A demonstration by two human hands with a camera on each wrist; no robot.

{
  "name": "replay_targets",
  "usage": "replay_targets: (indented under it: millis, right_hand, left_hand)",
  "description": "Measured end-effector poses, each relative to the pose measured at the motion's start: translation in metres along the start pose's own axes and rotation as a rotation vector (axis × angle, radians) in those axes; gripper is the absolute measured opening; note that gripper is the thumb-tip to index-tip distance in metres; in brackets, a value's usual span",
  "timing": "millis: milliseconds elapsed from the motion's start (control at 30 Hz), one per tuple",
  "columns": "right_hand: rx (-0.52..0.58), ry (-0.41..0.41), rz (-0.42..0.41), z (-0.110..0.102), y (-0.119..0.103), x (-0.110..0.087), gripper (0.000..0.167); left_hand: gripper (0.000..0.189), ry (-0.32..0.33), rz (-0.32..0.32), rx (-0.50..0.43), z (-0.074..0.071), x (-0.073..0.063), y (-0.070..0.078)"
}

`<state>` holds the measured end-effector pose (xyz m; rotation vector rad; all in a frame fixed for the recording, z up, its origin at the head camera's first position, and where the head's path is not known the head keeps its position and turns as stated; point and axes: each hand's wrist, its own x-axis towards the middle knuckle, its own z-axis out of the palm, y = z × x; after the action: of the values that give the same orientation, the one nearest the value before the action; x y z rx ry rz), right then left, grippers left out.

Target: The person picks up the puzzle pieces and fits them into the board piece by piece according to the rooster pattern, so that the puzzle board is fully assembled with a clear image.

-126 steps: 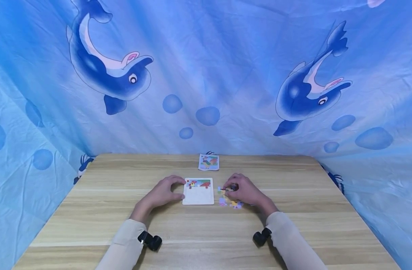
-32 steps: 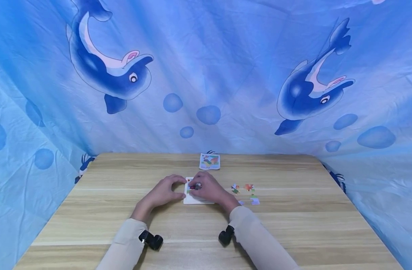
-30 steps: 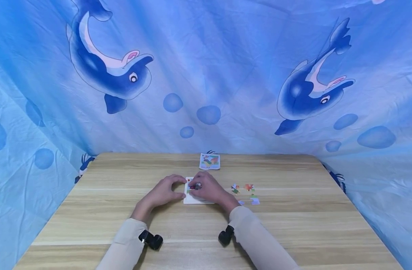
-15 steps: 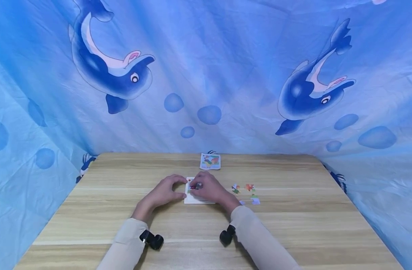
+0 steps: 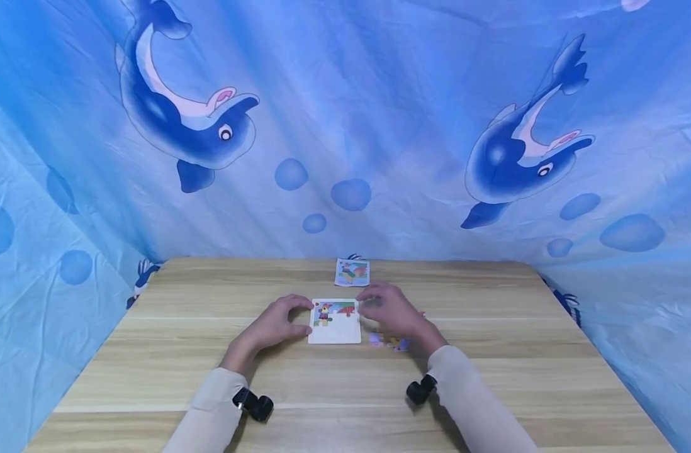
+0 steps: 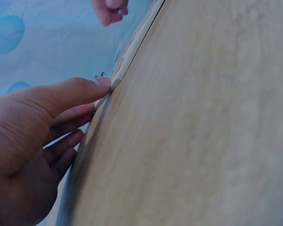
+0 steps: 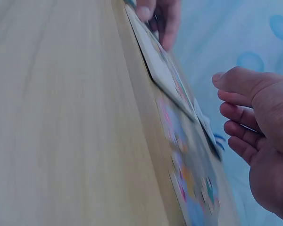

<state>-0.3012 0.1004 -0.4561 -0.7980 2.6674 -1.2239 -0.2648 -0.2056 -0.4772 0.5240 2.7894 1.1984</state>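
A white jigsaw tray [image 5: 342,332] lies mid-table, with pieces fitted along its top and down its upper left; the lower right shows bare white. My left hand [image 5: 274,322] holds the tray's left edge between thumb and fingers. In the left wrist view, the thumb [image 6: 80,92] lies on that edge. Just off the tray's right side is my right hand [image 5: 395,308], fingers loosely bent, nothing seen in them. Loose jigsaw pieces [image 5: 376,340] lie below it, partly covered by it. The right wrist view shows that hand [image 7: 269,127] apart from the blurred pieces [image 7: 186,174].
A printed picture card [image 5: 352,272] of a colourful bird lies behind the tray near the table's back edge. A blue dolphin-print cloth [image 5: 413,126] hangs behind and beside the wooden table [image 5: 334,402]. Black cameras [image 5: 255,404] sit at both wrists.
My right hand has lifted off the tray and moved right, to the loose pieces. The tray's upper left, with a fitted piece below the top row, is uncovered. My left hand stays put.
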Motion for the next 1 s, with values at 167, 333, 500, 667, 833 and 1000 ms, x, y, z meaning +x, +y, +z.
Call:
replay_targets:
  millis: [167, 333, 500, 667, 833, 1000]
  right_hand:
    - [-0.033, 0.027, 0.010, -0.013, 0.013, -0.011, 0.026]
    - [-0.081, 0.060, -0.010, -0.021, 0.030, -0.020, 0.023]
    - [-0.057, 0.083, -0.009, -0.030, 0.044, -0.030, 0.022]
    - [-0.054, 0.081, -0.017, -0.041, 0.056, -0.037, 0.022]
    - [-0.049, 0.045, -0.018, -0.049, 0.066, -0.043, 0.021]
    - [-0.038, 0.003, 0.024, -0.050, 0.073, -0.046, 0.024]
  left_hand:
    - [0.047, -0.006, -0.012, -0.011, -0.001, -0.001, 0.000]
    - [0.046, -0.007, -0.023, -0.002, 0.000, -0.002, 0.000]
    - [0.046, -0.008, -0.023, -0.004, 0.000, -0.002, 0.000]
    - [0.046, -0.011, -0.017, -0.011, -0.001, -0.001, 0.000]
    - [0.046, -0.011, -0.009, -0.002, -0.001, -0.001, 0.000]
    - [0.045, -0.006, -0.012, -0.007, -0.001, -0.001, 0.000]
